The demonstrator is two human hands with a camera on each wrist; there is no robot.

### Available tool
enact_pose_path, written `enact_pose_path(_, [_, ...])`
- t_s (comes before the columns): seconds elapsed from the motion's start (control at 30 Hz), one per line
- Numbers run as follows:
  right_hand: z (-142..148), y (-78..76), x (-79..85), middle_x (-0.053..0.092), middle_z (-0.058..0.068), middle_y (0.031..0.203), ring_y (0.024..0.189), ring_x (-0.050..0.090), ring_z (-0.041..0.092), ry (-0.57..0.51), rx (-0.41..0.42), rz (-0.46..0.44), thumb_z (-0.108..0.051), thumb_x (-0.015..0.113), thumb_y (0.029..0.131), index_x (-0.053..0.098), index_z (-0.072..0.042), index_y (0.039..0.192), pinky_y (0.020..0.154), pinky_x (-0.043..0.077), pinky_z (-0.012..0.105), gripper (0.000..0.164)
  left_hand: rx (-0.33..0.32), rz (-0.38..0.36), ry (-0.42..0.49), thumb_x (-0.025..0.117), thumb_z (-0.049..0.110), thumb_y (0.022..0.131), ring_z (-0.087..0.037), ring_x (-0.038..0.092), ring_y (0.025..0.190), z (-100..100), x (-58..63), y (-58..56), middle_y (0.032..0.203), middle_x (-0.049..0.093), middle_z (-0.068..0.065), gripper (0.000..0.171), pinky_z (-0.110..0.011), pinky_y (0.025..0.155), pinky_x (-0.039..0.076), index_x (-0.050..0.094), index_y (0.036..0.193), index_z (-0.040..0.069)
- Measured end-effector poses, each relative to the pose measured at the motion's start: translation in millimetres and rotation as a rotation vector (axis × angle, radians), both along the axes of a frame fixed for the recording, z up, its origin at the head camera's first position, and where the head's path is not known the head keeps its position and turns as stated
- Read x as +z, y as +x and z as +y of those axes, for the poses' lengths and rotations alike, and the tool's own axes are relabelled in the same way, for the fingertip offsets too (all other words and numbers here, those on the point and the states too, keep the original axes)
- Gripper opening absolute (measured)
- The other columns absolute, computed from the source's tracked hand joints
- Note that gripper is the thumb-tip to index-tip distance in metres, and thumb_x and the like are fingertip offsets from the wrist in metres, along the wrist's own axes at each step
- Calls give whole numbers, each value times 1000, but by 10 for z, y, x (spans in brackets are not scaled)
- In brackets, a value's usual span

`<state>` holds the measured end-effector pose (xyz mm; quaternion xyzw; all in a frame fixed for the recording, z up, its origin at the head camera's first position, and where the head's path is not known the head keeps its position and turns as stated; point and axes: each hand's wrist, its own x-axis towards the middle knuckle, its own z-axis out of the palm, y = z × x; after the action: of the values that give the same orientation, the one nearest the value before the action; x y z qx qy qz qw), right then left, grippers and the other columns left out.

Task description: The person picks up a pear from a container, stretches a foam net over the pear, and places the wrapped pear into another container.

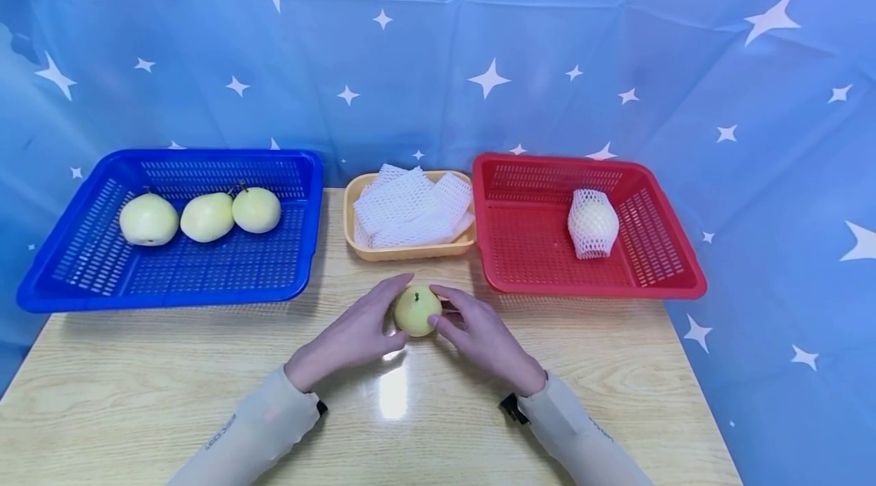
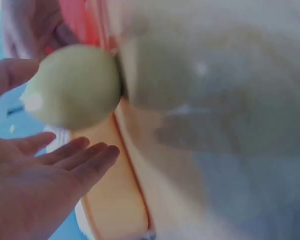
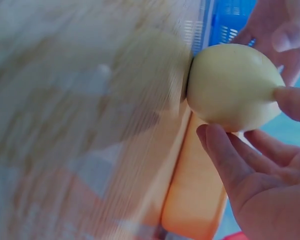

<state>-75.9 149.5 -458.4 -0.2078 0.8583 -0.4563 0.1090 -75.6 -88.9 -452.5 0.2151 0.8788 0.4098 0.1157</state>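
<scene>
A round yellow-green pear, its short stem up, sits on the wooden table between both hands. My right hand holds it from the right, thumb on the near side and fingertips against the far side. In the right wrist view the fingers curve along the pear. My left hand is around its left side with fingers spread; the left wrist view shows a gap between those fingertips and the pear, while the thumb overlaps its edge.
Behind the hands stands a small tan basket with white foam net sleeves. At left, a blue basket holds three pears. At right, a red basket holds one pear in a foam net. A starry blue cloth hangs behind.
</scene>
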Motion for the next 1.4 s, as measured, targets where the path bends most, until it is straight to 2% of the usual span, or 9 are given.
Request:
enact_pose_path(0.17, [31, 38, 47, 61, 12, 143, 123, 65, 27, 47, -30, 43, -21, 70, 101, 53, -5, 149, 100, 55, 39, 54, 82, 57, 85, 72, 5, 88, -36, 52, 136, -131, 126, -88, 152, 53, -13, 68, -55, 110, 45, 49, 152, 8])
enact_pose_path(0.27, [54, 68, 110, 58, 11, 148, 129, 60, 30, 99, -41, 153, -24, 69, 101, 52, -7, 150, 104, 52, 45, 54, 158, 145, 119, 69, 6, 92, -34, 59, 128, -140, 190, -186, 139, 63, -11, 48, -53, 105, 49, 62, 140, 7])
enact_pose_path(0.37, [65, 93, 194, 56, 10, 151, 135, 55, 30, 141, -48, 292, -25, 68, 102, 52, -7, 150, 110, 47, 48, 54, 200, 257, 106, 68, 10, 97, -30, 63, 122, -100, 250, -295, 129, 69, -10, 32, -49, 103, 51, 68, 129, 6])
enact_pose_path(0.53, [86, 136, 328, 57, 12, 149, 137, 54, 29, 150, -83, 475, -22, 68, 101, 54, -5, 148, 111, 46, 48, 52, 185, 384, 22, 69, 16, 100, -27, 63, 122, 6, 319, -470, 127, 68, -9, 26, -44, 104, 51, 69, 125, 7])
enact_pose_path(0.7, [115, 160, 411, 58, 14, 148, 136, 55, 29, 126, -101, 579, -16, 71, 98, 55, -2, 147, 110, 47, 48, 54, 145, 469, -59, 70, 18, 100, -31, 60, 123, 80, 343, -635, 130, 66, -13, 30, -46, 108, 48, 68, 127, 4])
enact_pose_path(0.93, [156, 146, 437, 59, 13, 147, 133, 58, 30, 117, -121, 686, -13, 72, 94, 58, -1, 143, 109, 47, 47, 52, 110, 484, -214, 70, 25, 101, -34, 58, 124, 160, 330, -818, 134, 62, -16, 41, -47, 109, 46, 64, 135, 4])
enact_pose_path(1.13, [183, 142, 436, 59, 12, 147, 131, 59, 30, 119, -130, 709, -16, 71, 94, 59, -2, 143, 108, 48, 49, 52, 113, 461, -318, 76, 26, 97, -35, 58, 117, 216, 284, -903, 129, 63, -17, 43, -46, 103, 48, 66, 132, 3])
enact_pose_path(1.27, [197, 141, 444, 58, 12, 148, 132, 58, 31, 121, -136, 705, -16, 70, 95, 59, -1, 143, 108, 48, 49, 51, 151, 495, -316, 79, 21, 94, -34, 60, 109, 236, 257, -930, 120, 65, -15, 30, -46, 96, 51, 72, 119, 4])
enact_pose_path(1.4, [218, 139, 457, 58, 11, 149, 134, 57, 29, 121, -143, 681, -17, 69, 96, 58, -2, 143, 110, 46, 48, 51, 204, 495, -256, 77, 18, 95, -33, 60, 105, 238, 278, -935, 115, 67, -13, 20, -45, 93, 52, 74, 111, 5])
